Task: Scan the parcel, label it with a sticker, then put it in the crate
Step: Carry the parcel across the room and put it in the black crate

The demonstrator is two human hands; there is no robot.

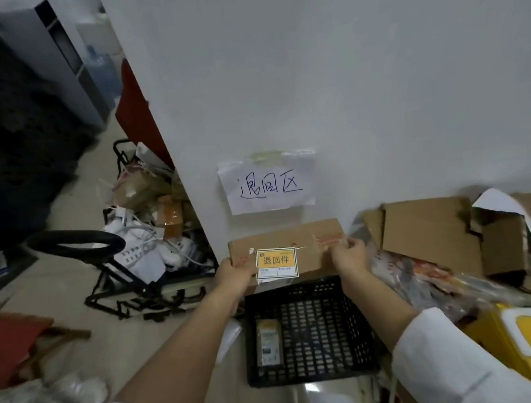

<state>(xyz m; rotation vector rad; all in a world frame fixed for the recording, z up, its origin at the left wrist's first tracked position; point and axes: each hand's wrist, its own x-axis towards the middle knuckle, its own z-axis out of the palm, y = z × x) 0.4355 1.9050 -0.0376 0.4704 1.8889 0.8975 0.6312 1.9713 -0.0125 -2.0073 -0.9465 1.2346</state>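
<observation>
I hold a flat brown cardboard parcel (296, 242) in both hands, above the far rim of a black plastic crate (314, 372) on the floor. An orange and white sticker (276, 263) is stuck on the parcel's near face. My left hand (232, 275) grips the parcel's left end and my right hand (349, 255) grips its right end. A small package with a yellow label (268, 339) lies at the left inside the crate.
A white wall with a handwritten paper sign (267, 182) rises just behind the crate. Cardboard boxes (432, 236) and plastic bags pile up at the right, a yellow item (529, 336) near right. A black folding cart with clutter (143, 274) stands at the left.
</observation>
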